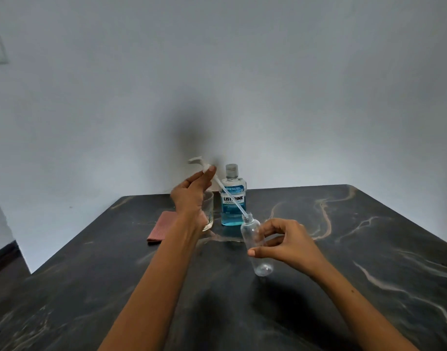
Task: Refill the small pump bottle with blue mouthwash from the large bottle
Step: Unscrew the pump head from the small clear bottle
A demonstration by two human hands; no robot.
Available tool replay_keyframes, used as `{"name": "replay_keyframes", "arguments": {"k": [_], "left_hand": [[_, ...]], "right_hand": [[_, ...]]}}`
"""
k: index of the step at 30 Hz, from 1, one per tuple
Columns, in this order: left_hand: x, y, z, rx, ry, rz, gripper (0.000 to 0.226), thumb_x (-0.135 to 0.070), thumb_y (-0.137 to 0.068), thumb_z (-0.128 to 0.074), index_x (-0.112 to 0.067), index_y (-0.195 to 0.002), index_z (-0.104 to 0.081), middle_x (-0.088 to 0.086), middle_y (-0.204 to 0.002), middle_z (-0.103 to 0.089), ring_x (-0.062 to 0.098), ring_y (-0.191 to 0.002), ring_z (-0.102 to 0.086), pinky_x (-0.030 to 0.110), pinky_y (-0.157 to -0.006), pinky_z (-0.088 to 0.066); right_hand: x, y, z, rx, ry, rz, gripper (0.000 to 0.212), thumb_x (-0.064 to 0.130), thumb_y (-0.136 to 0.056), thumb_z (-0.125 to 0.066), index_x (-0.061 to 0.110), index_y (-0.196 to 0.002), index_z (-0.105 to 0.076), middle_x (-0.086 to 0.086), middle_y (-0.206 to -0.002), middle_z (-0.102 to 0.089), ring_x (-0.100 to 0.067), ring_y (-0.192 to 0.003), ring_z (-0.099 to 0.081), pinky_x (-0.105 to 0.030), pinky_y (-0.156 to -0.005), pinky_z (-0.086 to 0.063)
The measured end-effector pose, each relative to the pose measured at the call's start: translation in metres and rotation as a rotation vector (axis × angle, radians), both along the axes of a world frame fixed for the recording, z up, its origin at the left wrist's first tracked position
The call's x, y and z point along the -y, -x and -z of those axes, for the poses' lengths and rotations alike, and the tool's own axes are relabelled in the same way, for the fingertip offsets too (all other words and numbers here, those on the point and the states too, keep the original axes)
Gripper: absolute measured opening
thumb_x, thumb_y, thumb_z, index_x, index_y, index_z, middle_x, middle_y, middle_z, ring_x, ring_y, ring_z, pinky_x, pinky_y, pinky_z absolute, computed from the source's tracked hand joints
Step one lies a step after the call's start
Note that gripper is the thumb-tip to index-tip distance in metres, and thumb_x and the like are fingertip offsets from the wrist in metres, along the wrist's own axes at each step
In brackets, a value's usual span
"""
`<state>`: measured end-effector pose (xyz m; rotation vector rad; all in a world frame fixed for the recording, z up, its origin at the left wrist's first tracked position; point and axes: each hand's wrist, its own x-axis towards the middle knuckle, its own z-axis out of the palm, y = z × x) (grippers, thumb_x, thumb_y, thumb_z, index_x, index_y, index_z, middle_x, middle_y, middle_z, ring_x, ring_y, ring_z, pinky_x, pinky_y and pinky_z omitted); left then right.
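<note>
Nearest you, your right hand point(285, 245) curls round the small pump bottle point(255, 245), thumb across the front and fingers behind, and holds it just above the dark marble table point(343, 287). The bottle looks empty and is tilted, its base toward you and its open neck point(247, 219) leaning away and a little left. Up and to the left of it, your left hand point(192, 196) pinches the white pump head point(199, 163) at its collar, between the thumb and fingertips. The dip tube point(232, 198) runs down from that pinch to the right, and its tip sits at the bottle's mouth, whether just inside or just clear I cannot tell. That is what the next move turns on: the tube's long axis slants from upper left to lower right, nearly in line with the bottle's own lean, so, as I judge it, you should draw the pump up and left along that line and not sideways. Behind your left hand stands a clear glass point(208, 211) with a folded pink cloth point(160, 228) beside it. The large mouthwash bottle point(233, 198), capped and holding blue liquid, stands upright farther back; your left hand is nearer to it
</note>
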<state>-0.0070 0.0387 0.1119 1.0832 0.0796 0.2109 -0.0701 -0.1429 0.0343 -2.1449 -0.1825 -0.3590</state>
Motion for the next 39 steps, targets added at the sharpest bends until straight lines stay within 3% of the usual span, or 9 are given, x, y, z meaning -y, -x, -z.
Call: {"name": "replay_keyframes", "arguments": {"k": [2, 4, 8, 10, 16, 21, 26, 31, 39], "left_hand": [[-0.005, -0.005, -0.005, 0.009, 0.018, -0.019, 0.037, -0.015, -0.069, -0.081, -0.006, -0.102, -0.069, 0.009, -0.102, -0.072, 0.018, -0.094, -0.066, 0.029, -0.067, -0.059], [-0.011, -0.01, -0.007, 0.015, 0.012, -0.04, 0.029, -0.017, -0.069, -0.082, -0.009, -0.094, -0.07, 0.006, -0.098, -0.072, 0.013, -0.088, -0.066, 0.014, -0.043, -0.049], [-0.025, -0.013, 0.004, -0.056, -0.024, 0.034, 0.026, -0.016, -0.066, -0.082, -0.009, -0.089, -0.07, 0.005, -0.084, -0.075, 0.013, -0.073, -0.071, 0.02, -0.05, -0.05], [-0.031, -0.009, 0.02, -0.134, -0.072, 0.133, 0.027, -0.014, -0.066, -0.081, -0.007, -0.089, -0.069, 0.005, -0.073, -0.075, 0.01, -0.058, -0.07, 0.018, -0.043, -0.049], [-0.039, -0.002, 0.069, -0.179, -0.469, 0.199, 0.03, -0.012, -0.071, -0.08, -0.001, -0.097, -0.07, 0.009, -0.083, -0.073, 0.005, -0.058, -0.068, 0.007, -0.04, -0.043], [-0.04, -0.003, 0.092, -0.108, -0.71, 0.194, 0.03, -0.013, -0.066, -0.083, -0.006, -0.093, -0.072, 0.009, -0.094, -0.073, 0.014, -0.083, -0.065, 0.02, -0.068, -0.052], [-0.042, -0.002, 0.101, -0.064, -0.956, 0.155, 0.028, -0.024, -0.057, -0.089, -0.013, -0.079, -0.076, 0.001, -0.084, -0.074, 0.015, -0.085, -0.069, 0.035, -0.086, -0.055], [-0.045, 0.002, 0.104, -0.043, -1.103, 0.134, 0.025, -0.035, -0.053, -0.09, -0.024, -0.069, -0.075, -0.003, -0.075, -0.073, 0.013, -0.08, -0.068, 0.042, -0.085, -0.056], [-0.053, 0.003, 0.103, -0.019, -1.178, 0.121, 0.03, -0.038, -0.058, -0.087, -0.02, -0.079, -0.075, -0.001, -0.08, -0.073, 0.013, -0.083, -0.066, 0.042, -0.083, -0.055]], "right_hand": [[0.001, 0.001, -0.001, -0.006, 0.003, -0.004, 0.044, 0.039, -0.053, -0.089, 0.023, -0.088, -0.068, 0.005, -0.084, -0.073, -0.004, -0.078, -0.07, -0.022, -0.073, -0.059], [0.002, 0.0, -0.001, -0.009, 0.009, -0.007, 0.044, 0.038, -0.052, -0.09, 0.022, -0.088, -0.068, 0.004, -0.085, -0.074, -0.004, -0.079, -0.07, -0.024, -0.074, -0.059], [0.006, -0.001, -0.001, -0.002, -0.006, 0.012, 0.044, 0.035, -0.053, -0.09, 0.021, -0.088, -0.068, 0.004, -0.086, -0.074, -0.006, -0.081, -0.07, -0.029, -0.077, -0.06], [0.007, -0.002, -0.001, 0.01, -0.014, 0.026, 0.042, 0.034, -0.054, -0.09, 0.02, -0.088, -0.069, 0.004, -0.086, -0.074, -0.006, -0.081, -0.07, -0.03, -0.078, -0.06], [0.0, -0.004, 0.004, 0.047, -0.062, 0.054, 0.046, 0.033, -0.057, -0.089, 0.014, -0.094, -0.068, 0.0, -0.089, -0.074, -0.011, -0.083, -0.07, -0.029, -0.079, -0.059], [-0.014, -0.003, 0.012, 0.084, -0.094, 0.032, 0.047, 0.031, -0.06, -0.087, 0.012, -0.098, -0.067, 0.003, -0.089, -0.073, -0.005, -0.079, -0.07, -0.018, -0.071, -0.058], [-0.021, -0.006, 0.017, 0.095, -0.075, 0.007, 0.051, 0.029, -0.06, -0.088, 0.01, -0.102, -0.066, 0.001, -0.091, -0.073, -0.007, -0.08, -0.071, -0.02, -0.072, -0.059], [-0.027, -0.008, 0.023, 0.118, -0.076, 0.01, 0.052, 0.03, -0.058, -0.088, 0.011, -0.101, -0.067, 0.0, -0.091, -0.073, -0.009, -0.08, -0.071, -0.023, -0.073, -0.059], [-0.041, -0.011, 0.029, 0.136, -0.063, -0.045, 0.053, 0.031, -0.059, -0.088, 0.012, -0.103, -0.066, 0.001, -0.094, -0.072, -0.004, -0.082, -0.069, -0.015, -0.073, -0.056]]}}
